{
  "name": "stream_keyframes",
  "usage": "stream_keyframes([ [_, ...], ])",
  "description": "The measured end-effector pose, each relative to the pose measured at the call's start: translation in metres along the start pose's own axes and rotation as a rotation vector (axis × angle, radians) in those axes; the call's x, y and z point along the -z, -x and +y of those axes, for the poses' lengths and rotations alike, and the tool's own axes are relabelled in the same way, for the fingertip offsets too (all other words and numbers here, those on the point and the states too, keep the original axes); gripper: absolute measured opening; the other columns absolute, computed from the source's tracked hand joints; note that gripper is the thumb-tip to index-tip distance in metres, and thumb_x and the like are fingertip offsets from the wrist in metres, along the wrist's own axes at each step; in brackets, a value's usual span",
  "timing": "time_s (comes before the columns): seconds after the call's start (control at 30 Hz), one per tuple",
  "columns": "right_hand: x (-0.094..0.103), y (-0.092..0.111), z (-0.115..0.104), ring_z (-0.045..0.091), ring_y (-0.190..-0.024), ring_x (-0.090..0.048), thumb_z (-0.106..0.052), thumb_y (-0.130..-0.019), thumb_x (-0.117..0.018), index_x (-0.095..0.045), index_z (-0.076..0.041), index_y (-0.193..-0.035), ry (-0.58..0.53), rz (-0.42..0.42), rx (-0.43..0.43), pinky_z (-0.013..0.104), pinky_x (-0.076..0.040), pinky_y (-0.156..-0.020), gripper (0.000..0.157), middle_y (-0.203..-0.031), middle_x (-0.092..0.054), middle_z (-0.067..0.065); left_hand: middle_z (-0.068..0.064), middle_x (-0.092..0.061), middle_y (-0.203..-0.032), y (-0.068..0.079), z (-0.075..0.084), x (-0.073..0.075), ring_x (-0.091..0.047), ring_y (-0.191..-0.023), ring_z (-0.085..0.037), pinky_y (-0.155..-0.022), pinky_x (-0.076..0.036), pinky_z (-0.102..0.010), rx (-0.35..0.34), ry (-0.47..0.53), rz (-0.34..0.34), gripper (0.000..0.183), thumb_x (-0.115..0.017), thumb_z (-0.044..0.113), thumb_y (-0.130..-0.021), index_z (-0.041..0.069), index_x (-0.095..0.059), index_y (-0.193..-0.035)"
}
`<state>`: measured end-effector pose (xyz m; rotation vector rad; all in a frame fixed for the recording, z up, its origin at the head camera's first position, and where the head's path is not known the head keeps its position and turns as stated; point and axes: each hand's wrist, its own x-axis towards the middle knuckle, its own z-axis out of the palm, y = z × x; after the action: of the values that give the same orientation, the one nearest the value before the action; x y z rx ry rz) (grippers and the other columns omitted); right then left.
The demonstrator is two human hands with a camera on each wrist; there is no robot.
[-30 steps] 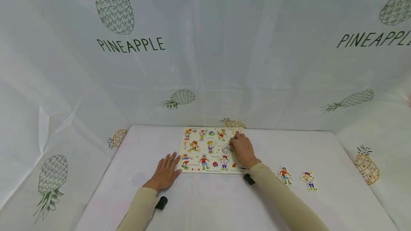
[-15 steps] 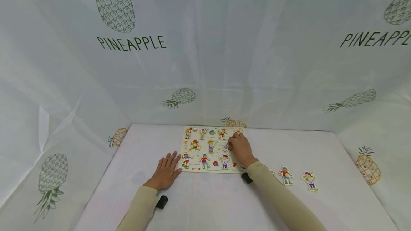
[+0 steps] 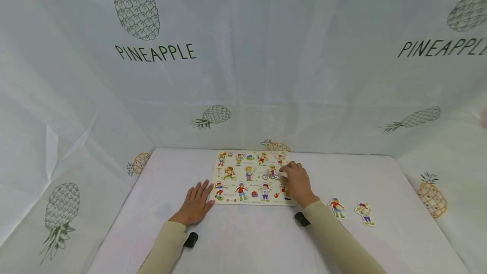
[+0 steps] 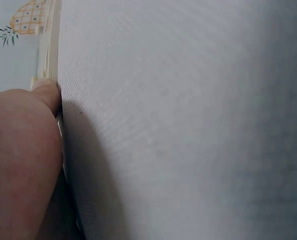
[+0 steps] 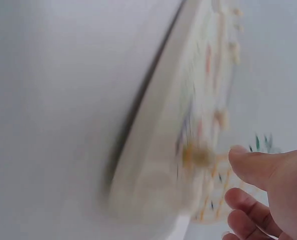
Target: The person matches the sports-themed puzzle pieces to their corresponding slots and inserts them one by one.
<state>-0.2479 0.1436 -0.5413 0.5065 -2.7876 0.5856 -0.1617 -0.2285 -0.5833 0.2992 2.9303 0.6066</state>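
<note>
A cream puzzle board (image 3: pixel 239 177) with colourful sports figures lies at the table's far edge. Beside its left edge my left hand (image 3: pixel 195 206) rests flat, fingers spread; the left wrist view shows my thumb (image 4: pixel 47 95) against the board's side. Over the board's right edge is my right hand (image 3: pixel 298 182), fingers bent. In the right wrist view thumb and fingers stand apart, holding nothing, near a blurred knob (image 5: pixel 196 156). A cyclist piece (image 3: pixel 271 172) sits in the board just left of those fingers.
Two loose figure pieces, one in a red shirt (image 3: pixel 336 208) and one with purple trousers (image 3: pixel 365 214), lie on the white table (image 3: pixel 243 240) to the right. A pineapple-print sheet (image 3: pixel 266 83) rises behind and at the sides.
My right hand has let go of the cyclist piece and drawn back to the right, uncovering that piece and the figure above it. The left hand stays put.
</note>
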Motion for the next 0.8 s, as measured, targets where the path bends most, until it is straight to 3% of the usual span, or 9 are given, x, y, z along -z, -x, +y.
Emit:
stream_keyframes([
  [0.2, 0.029, 0.028, 0.03, 0.037, -0.094, -0.061, 0.0, -0.086, -0.086, -0.078, -0.003, -0.105, 0.002, 0.061, -0.058, 0.052, -0.055, -0.079, 0.021, -0.107, -0.067, 0.017, -0.023, -0.02, -0.174, 0.001, 0.0, -0.001, -0.014, -0.16, -0.05, -0.127, -0.011, -0.067, 0.017, -0.023, -0.006, 0.064, -0.053, 0.032, -0.111, 0.001, -0.033, -0.163],
  [0.43, 0.05, 0.072, 0.058, 0.041, -0.092, -0.062, 0.0, -0.083, -0.088, -0.079, -0.002, -0.102, 0.026, 0.057, -0.106, 0.056, -0.054, -0.077, 0.021, -0.104, -0.068, 0.019, -0.024, -0.02, -0.174, 0.002, 0.0, -0.001, -0.013, -0.16, -0.05, -0.127, -0.009, -0.067, 0.018, -0.022, -0.015, 0.065, -0.053, 0.032, -0.111, 0.0, -0.032, -0.163],
  [0.8, 0.057, 0.108, 0.065, 0.029, -0.08, -0.059, -0.008, -0.076, -0.094, -0.082, -0.008, -0.089, 0.033, 0.021, -0.042, 0.046, -0.051, -0.067, 0.018, -0.091, -0.067, 0.009, -0.025, -0.021, -0.173, 0.0, 0.001, 0.0, -0.014, -0.159, -0.052, -0.126, -0.011, -0.068, -0.007, -0.02, -0.01, 0.063, -0.052, 0.03, -0.111, -0.001, -0.033, -0.163],
])
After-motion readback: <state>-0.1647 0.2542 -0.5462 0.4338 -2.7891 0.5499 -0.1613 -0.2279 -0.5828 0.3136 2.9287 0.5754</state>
